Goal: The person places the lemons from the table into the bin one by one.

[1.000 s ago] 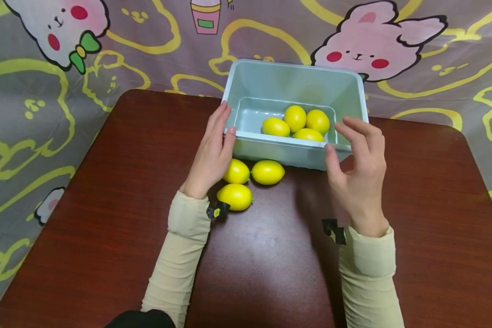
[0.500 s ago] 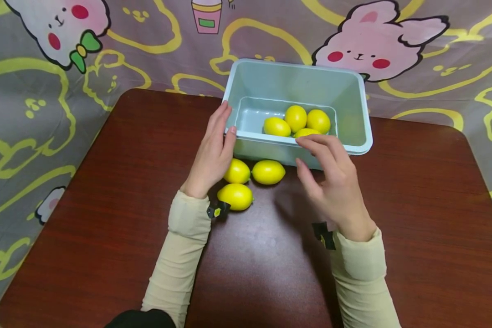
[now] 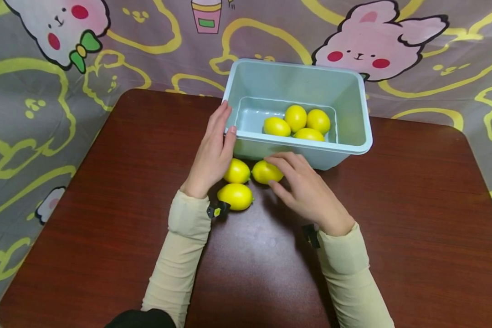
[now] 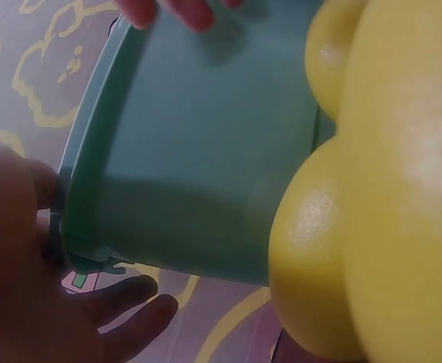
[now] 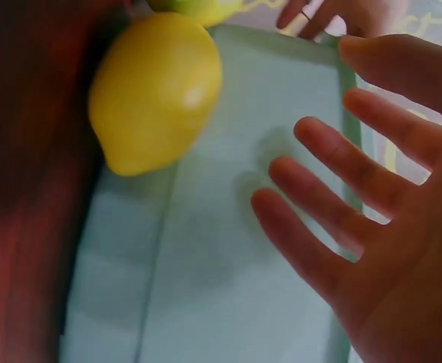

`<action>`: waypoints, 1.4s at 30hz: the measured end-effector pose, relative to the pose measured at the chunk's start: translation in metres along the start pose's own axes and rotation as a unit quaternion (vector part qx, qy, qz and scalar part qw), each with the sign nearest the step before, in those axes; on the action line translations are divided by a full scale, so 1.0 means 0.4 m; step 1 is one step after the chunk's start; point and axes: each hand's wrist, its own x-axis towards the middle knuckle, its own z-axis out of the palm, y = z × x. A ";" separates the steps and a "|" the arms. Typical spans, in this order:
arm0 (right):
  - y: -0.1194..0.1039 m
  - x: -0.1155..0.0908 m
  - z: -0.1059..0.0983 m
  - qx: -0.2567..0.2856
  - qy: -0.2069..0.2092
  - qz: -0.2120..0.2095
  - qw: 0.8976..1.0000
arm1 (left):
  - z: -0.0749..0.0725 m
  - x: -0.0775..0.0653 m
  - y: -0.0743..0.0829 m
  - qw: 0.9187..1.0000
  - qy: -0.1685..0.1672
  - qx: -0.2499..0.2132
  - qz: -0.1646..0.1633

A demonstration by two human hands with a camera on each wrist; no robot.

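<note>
My left hand (image 3: 209, 159) rests against the front left corner of the light blue plastic bin (image 3: 299, 146), its thumb at the rim. In the left wrist view its fingers (image 4: 126, 295) reach straight past the bin's corner. My right hand (image 3: 309, 193) hovers low in front of the bin, fingers spread and slightly bent, holding nothing. Its fingertips are right by a yellow lemon (image 3: 265, 172), overlapping its right end in the head view. Two more lemons lie beside that one: one (image 3: 237, 171) partly behind my left hand, another (image 3: 235, 197) nearer me.
Several lemons (image 3: 296, 118) lie inside the bin, toward its right and front. The bin stands at the back of a dark red-brown wooden table (image 3: 90, 196). A patterned cloth (image 3: 147, 41) hangs behind and beside the table.
My right hand has moved left and down from above the bin's right front rim to the lemon in front of it. The left hand has stayed on the bin's corner.
</note>
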 end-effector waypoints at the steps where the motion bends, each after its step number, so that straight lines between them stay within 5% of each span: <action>1: 0.001 0.002 0.006 -0.001 -0.004 0.001 1.000 | 0.000 0.000 0.000 1.000 0.000 0.000 0.001; 21: 0.010 0.012 0.063 -0.035 -0.046 0.030 0.998 | -0.001 -0.001 0.001 1.000 -0.004 0.001 -0.002; 42: 0.005 0.006 0.070 -0.062 -0.089 0.059 0.992 | 0.000 -0.001 -0.001 1.000 -0.001 0.004 0.001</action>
